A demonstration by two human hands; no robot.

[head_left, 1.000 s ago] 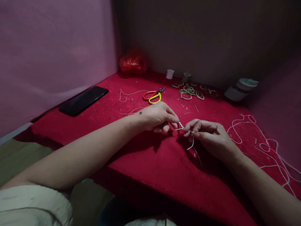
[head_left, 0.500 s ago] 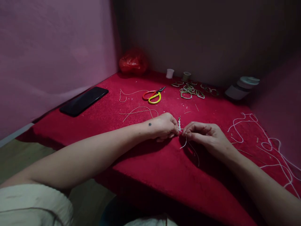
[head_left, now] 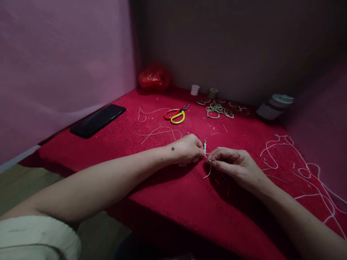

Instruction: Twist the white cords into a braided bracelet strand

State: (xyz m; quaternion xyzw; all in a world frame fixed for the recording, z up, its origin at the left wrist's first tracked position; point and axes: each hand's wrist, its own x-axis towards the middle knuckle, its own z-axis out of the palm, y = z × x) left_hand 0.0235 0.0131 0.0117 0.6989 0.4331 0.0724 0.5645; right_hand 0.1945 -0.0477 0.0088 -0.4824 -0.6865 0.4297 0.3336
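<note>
left hand [head_left: 187,150] is curled nearly closed, fingertips pinching the lower end of a short braided cord [head_left: 205,145]. right hand [head_left: 234,166] is also closed into a pinch, thumb and forefinger on the same lower end from the other side. the fingertips of both hands meet there. the cord stands about upright above the pinch, pale with small knots, just over the red cloth [head_left: 162,195] near the middle of the table. loose strands [head_left: 208,175] hang from the pinch and trail onto the cloth under the right hand. both forearms rest on or just over the cloth; can't tell which.

a loose thread [head_left: 159,130] lies curved on the cloth just behind the left wrist. further back are scissors [head_left: 175,115] with one orange and one yellow handle, shut. a black phone [head_left: 98,120] lies flat at the left edge by the pink wall [head_left: 65,57]. a pile of finished bracelets [head_left: 218,107] sits near the back. behind it are a small white cup [head_left: 194,89] and a small spool [head_left: 213,92]. a red plastic bag [head_left: 154,77] is in the back corner. a jar [head_left: 273,106] with a pale lid lies tilted at back right. a tangle of white cord [head_left: 306,173] spreads over the right side, well apart from the hands. tiny thread offcuts are scattered on the cloth.
</note>
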